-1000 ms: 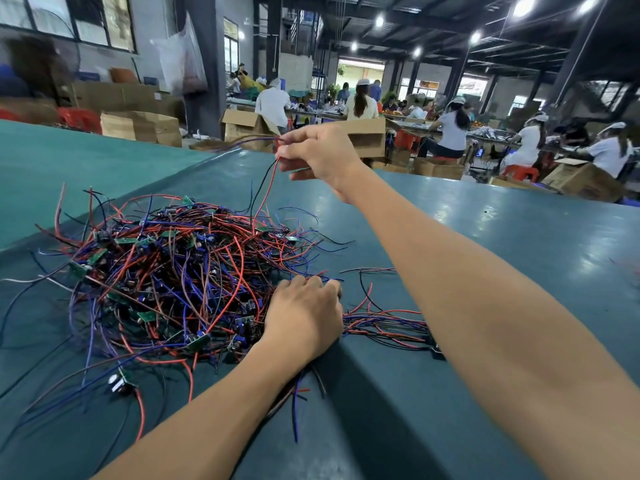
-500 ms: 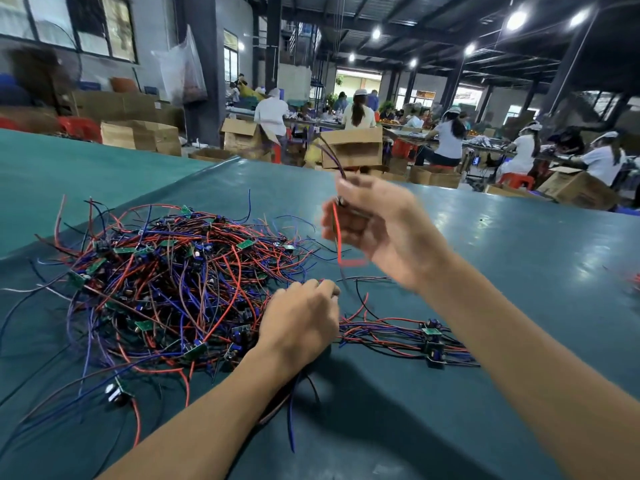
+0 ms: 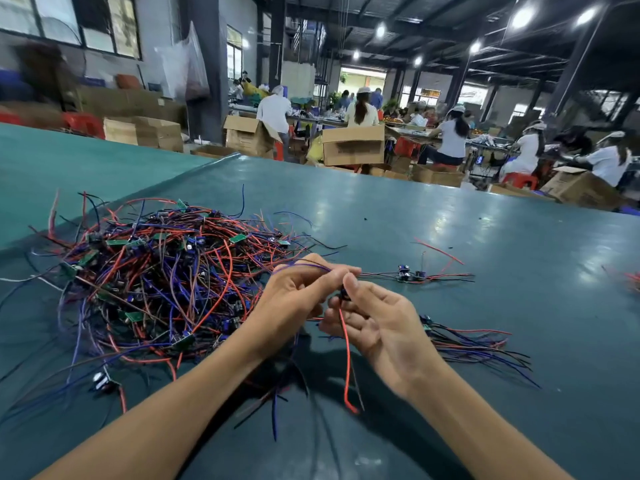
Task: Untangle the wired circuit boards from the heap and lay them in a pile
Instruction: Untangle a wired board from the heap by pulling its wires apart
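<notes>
A tangled heap [image 3: 166,275] of small green circuit boards with red, blue and black wires covers the left of the teal table [image 3: 433,220]. My right hand [image 3: 374,320] pinches one small wired board in front of me; its red wire [image 3: 346,362] hangs down to the table. My left hand [image 3: 298,292] meets it at the heap's right edge and pinches a blue wire of the same board. A small pile of freed boards [image 3: 464,344] lies just right of my right hand, their wires trailing rightward.
A single wired board [image 3: 410,274] lies apart beyond my hands. One loose board [image 3: 102,381] sits near the heap's front left. More wires [image 3: 632,280] show at the right edge. Cardboard boxes and seated workers fill the hall beyond the table's far edge.
My right hand has come down from high above the heap with the pulled-out board to just above the table. My left hand has lifted off the heap and joined it.
</notes>
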Motion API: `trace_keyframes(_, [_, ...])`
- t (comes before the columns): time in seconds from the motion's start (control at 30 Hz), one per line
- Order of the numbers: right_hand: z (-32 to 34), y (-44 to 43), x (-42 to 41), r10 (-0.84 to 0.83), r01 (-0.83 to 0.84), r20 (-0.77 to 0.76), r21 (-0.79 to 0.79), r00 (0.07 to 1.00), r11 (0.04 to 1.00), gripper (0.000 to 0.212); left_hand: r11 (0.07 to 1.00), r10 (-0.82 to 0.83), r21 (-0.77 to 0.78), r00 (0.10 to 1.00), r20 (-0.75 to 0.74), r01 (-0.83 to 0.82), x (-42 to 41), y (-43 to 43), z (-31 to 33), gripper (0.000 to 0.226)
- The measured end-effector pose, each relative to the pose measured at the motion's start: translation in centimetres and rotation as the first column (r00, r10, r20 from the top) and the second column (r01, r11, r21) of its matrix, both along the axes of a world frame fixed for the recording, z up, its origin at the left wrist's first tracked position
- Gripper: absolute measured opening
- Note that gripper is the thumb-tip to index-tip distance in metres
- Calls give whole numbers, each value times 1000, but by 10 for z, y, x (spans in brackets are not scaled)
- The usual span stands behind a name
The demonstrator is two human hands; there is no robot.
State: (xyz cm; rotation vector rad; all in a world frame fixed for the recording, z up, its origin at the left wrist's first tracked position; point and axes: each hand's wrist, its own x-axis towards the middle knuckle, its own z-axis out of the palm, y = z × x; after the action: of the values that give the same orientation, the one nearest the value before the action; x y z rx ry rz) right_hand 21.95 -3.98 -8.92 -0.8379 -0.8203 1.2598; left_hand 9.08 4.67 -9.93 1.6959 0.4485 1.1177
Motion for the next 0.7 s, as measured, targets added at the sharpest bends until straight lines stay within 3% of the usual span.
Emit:
trace_keyframes(0.1, [2, -5, 3, -19, 19, 110, 0, 994, 1000, 16, 982, -61, -172, 993, 96, 77, 1, 2, -1, 31])
trace_keyframes(0.2, [4, -8, 4, -31, 22, 280, 34, 960, 999, 9, 937, -121, -306, 979, 161, 166, 1, 4, 0, 47])
trace_keyframes(0.53, [-2, -8, 3, -97, 98, 404, 19, 910, 995, 22, 904, -239, -355, 970, 43, 238, 0, 5, -4, 31])
trace_keyframes(0.7, [-3, -9, 1, -256, 218, 485, 135, 836, 967, 20, 879, -265, -410, 964, 8, 245, 2, 8, -4, 35])
